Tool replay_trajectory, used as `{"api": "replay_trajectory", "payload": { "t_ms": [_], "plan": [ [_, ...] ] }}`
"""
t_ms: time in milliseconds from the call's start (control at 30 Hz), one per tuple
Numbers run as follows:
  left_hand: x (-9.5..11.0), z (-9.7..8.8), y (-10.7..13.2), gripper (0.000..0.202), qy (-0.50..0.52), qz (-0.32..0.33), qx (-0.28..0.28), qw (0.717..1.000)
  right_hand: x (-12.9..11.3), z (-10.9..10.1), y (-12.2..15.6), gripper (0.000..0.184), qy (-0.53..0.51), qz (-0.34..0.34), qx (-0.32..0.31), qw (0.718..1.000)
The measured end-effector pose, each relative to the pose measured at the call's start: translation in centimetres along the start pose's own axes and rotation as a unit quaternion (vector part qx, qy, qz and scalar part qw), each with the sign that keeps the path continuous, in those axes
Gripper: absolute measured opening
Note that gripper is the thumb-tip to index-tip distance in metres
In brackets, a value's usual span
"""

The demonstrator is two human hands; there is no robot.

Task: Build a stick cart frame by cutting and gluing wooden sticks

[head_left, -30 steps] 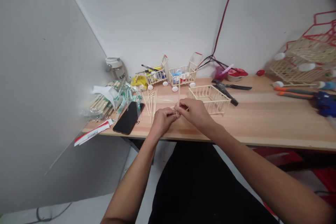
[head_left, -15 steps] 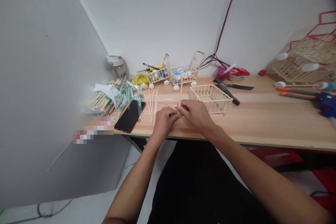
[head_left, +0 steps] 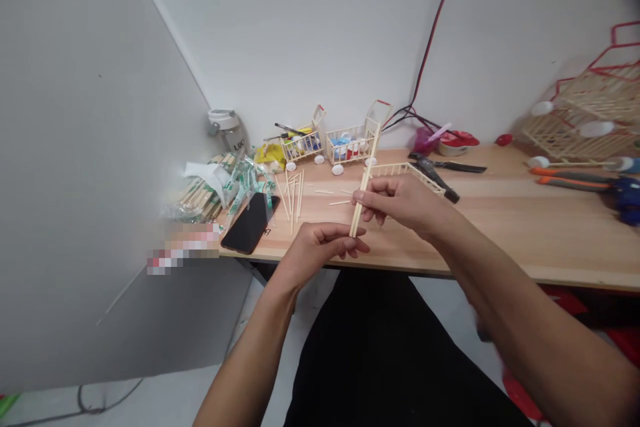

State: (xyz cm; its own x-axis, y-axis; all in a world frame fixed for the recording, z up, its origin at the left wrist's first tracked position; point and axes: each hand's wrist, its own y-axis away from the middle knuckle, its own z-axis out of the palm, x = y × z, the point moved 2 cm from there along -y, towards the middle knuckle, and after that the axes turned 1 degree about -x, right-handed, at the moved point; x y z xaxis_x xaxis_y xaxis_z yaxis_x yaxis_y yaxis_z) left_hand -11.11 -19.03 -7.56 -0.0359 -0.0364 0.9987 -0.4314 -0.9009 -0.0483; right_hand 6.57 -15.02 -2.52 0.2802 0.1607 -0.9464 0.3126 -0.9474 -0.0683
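A pair of thin wooden sticks [head_left: 367, 177] is held above the table edge, slanting up and to the right. Thumb and fingers of my right hand [head_left: 400, 200] are closed around their middle. Lower down, my left hand [head_left: 323, 243] pinches the bottom ends between thumb and fingers. Behind my right hand stands a small open basket frame [head_left: 393, 169] made of sticks, partly hidden by that hand. Loose sticks [head_left: 301, 197] lie on the table left of my hands. Short stick pieces [head_left: 340, 203] rest just beyond them.
Two miniature stick carts [head_left: 303, 147] with white wheels stand by the wall. A phone [head_left: 250, 223], bagged sticks [head_left: 200, 197] and a bottle [head_left: 229, 131] are at left. Right of the basket lie a black-handled tool [head_left: 435, 177], a knife [head_left: 463, 167] and orange-handled pliers [head_left: 570, 178].
Both hands were close together around the sticks. Now my right hand is further up and right, my left slightly lower, and the sticks have tilted rightward from upright.
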Motion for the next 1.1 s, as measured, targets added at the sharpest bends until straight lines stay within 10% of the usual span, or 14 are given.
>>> {"api": "replay_trajectory", "payload": {
  "t_ms": [600, 1100],
  "plan": [
    [-0.4, 1.8, 1.1, 0.044, 0.062, -0.017, 0.040, 0.997, 1.2, 0.5, 1.6, 0.036, -0.080, 0.035, -0.030, 0.996],
    [-0.5, 2.4, 0.0, 0.028, 0.087, -0.020, 0.112, 0.990, 1.5, 1.4, 3.2, 0.031, 0.118, -0.085, 0.053, 0.988]
  ]
}}
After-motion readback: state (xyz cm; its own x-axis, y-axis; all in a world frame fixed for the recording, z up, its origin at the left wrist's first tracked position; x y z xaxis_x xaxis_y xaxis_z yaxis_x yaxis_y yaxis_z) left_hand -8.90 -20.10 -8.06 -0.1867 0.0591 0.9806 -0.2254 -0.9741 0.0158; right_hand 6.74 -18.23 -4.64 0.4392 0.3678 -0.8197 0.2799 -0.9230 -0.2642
